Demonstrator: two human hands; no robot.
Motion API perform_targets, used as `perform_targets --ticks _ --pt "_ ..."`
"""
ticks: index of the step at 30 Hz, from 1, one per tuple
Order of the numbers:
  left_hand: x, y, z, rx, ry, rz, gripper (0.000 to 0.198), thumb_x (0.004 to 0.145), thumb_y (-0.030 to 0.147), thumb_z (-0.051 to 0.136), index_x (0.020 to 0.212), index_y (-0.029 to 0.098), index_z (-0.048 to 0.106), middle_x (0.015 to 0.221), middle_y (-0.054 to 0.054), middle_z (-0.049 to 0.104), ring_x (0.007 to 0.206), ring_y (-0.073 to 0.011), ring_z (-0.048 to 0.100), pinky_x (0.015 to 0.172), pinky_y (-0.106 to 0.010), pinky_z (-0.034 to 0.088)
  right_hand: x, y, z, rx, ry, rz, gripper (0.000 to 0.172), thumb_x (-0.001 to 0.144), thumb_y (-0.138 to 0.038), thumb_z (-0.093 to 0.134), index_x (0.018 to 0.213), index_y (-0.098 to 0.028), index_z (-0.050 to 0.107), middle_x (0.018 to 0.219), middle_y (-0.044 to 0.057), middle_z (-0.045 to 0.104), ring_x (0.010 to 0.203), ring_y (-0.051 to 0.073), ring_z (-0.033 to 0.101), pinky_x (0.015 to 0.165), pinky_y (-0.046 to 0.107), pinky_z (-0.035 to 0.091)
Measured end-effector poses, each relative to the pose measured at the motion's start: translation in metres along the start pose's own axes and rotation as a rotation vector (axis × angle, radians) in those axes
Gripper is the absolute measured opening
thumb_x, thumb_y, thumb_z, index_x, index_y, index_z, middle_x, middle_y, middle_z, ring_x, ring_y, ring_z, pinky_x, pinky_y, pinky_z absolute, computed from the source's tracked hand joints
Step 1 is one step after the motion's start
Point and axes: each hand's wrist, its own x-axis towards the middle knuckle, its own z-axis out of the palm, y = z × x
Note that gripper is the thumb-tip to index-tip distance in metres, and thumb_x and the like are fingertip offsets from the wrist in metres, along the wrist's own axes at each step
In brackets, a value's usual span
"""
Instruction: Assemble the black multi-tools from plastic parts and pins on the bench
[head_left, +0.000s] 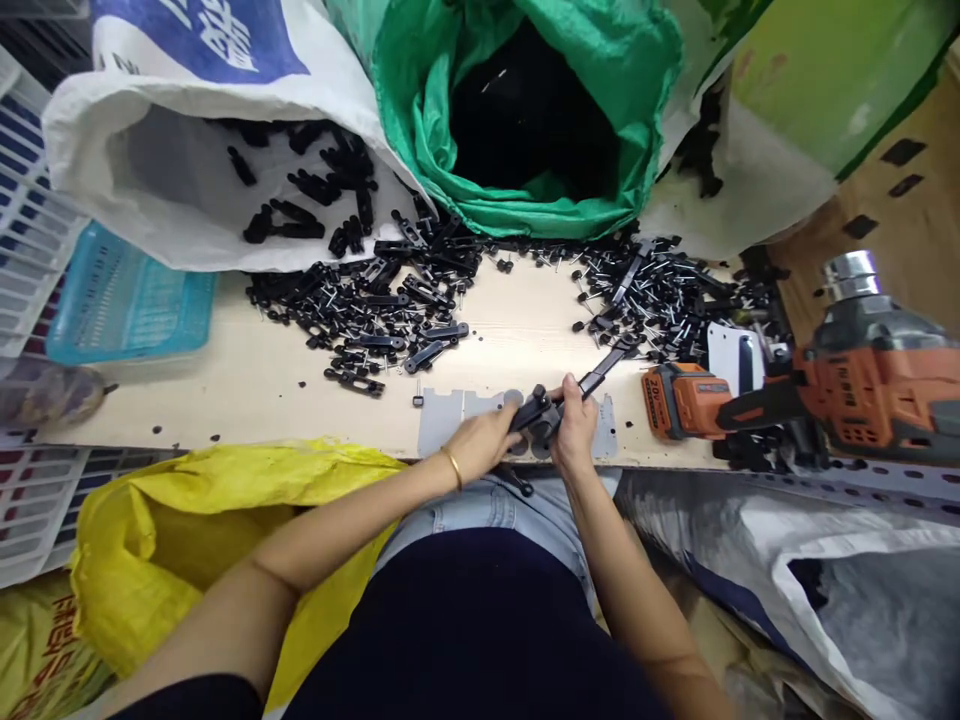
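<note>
Bridging both hands (480, 440), a long black part (535, 410) over the bench (517, 325).

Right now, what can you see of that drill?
Orange and dark grey, plastic-looking, the drill lies on the right of the table. Its shiny metal collar is at the far end; the handle runs left to an orange battery. Black parts crowd its handle. The frame cuts off one side. Neither left hand nor right hand touches it.

Behind my left fingers (507, 414): one slim gold-toned bangle (454, 468). Further back from the fingers: pale-blue jeans (480, 507), then a dark navy short-sleeved top (480, 620)
</note>
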Motion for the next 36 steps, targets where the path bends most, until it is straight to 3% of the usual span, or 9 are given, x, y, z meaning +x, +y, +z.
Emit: perform_targets --ticks 3,6,10,14,21,24,28,31,36 --pt "-0.006 0.006 0.008 -0.26 -0.008 -0.007 0.042 0.082 0.028 0.057 0.118 0.016 0.039 0.095 -0.009 0.065 0.085 -0.0245 0.065 0.069 -0.031 0.048 0.002 -0.015 0.013 0.017 -0.038 0.071 0.043 0.07 -0.056 0.063 0.057 -0.016 0.053 0.049 -0.003 0.053 0.047 0.008 0.05 0.05 0.021 0.043" --pt "-0.006 0.008 0.02 -0.384 0.096 -0.063 0.037 0.082 0.027 0.055 0.115 0.018 0.043 0.096 -0.008 0.065 0.088 -0.0249 0.065 0.074 -0.033 0.05 0.0 -0.025 0.019 0.059 -0.143 0.188 0.042 0.07 -0.056 0.063 0.059 -0.017 0.054 0.052 -0.002 0.058 0.047 0.01 0.053 0.049 0.022 0.044" --pt "-0.005 0.016 0.04 -0.39 0.232 -0.164 0.034 0.086 0.023 0.046 0.119 0.016 0.038 0.103 -0.013 0.064 0.092 -0.0257 0.064 0.077 -0.037 0.051 0.0 -0.025 0.026 0.101 -0.14 0.177 0.043 0.07 -0.056 0.063 0.056 -0.018 0.051 0.05 0.0 0.059 0.046 0.011 0.054 0.049 0.023 0.045" --pt "-0.003 0.014 0.046 -0.339 0.22 -0.173 0.039 0.086 0.021 0.045 0.123 0.014 0.035 0.103 -0.015 0.064 0.091 -0.0267 0.065 0.076 -0.039 0.052 0.006 -0.023 0.029 0.092 -0.136 0.175 0.043 0.069 -0.055 0.064 0.054 -0.018 0.047 0.048 -0.001 0.059 0.044 0.011 0.054 0.048 0.023 0.044" --pt "0.002 -0.006 0.031 -0.341 0.123 -0.154 0.046 0.083 0.026 0.049 0.126 0.013 0.036 0.104 -0.015 0.064 0.092 -0.0278 0.063 0.078 -0.041 0.05 0.014 -0.021 0.032 0.135 -0.173 0.232 0.044 0.069 -0.054 0.065 0.054 -0.019 0.044 0.048 -0.001 0.059 0.045 0.012 0.056 0.048 0.024 0.045" --pt "0.006 -0.009 0.018 -0.614 0.08 -0.1 0.047 0.083 0.043 0.053 0.12 0.017 0.043 0.094 -0.008 0.065 0.084 -0.0228 0.063 0.076 -0.035 0.049 0.015 -0.021 0.033 0.119 -0.138 0.192 0.043 0.07 -0.055 0.064 0.055 -0.019 0.045 0.049 -0.001 0.059 0.046 0.012 0.057 0.051 0.024 0.046" --pt "0.016 -0.006 0.008 -1.077 0.002 -0.173 0.055 0.088 0.062 0.029 0.099 0.014 0.054 0.066 -0.002 0.06 0.057 -0.0134 0.056 0.056 -0.025 0.044 0.01 -0.024 0.034 0.056 -0.164 0.228 0.043 0.07 -0.056 0.063 0.057 -0.019 0.046 0.05 -0.001 0.06 0.038 0.01 0.05 0.039 0.023 0.039" --pt "0.024 -0.004 0.007 -1.19 0.005 -0.238 0.056 0.083 0.067 0.036 0.087 0.014 0.054 0.065 -0.001 0.058 0.048 -0.0085 0.049 0.05 -0.022 0.04 0.004 -0.025 0.036 0.062 -0.145 0.266 0.043 0.073 -0.058 0.059 0.061 -0.018 0.049 0.052 -0.001 0.06 0.033 0.009 0.043 0.03 0.022 0.03" --pt "0.031 -0.006 0.004 -1.265 -0.085 -0.261 0.055 0.077 0.069 0.043 0.087 0.015 0.051 0.06 0.002 0.056 0.041 -0.0061 0.044 0.042 -0.019 0.036 0.0 -0.021 0.038 0.038 -0.045 0.127 0.042 0.076 -0.057 0.057 0.065 -0.016 0.056 0.059 0.0 0.061 0.043 0.008 0.049 0.038 0.02 0.037"
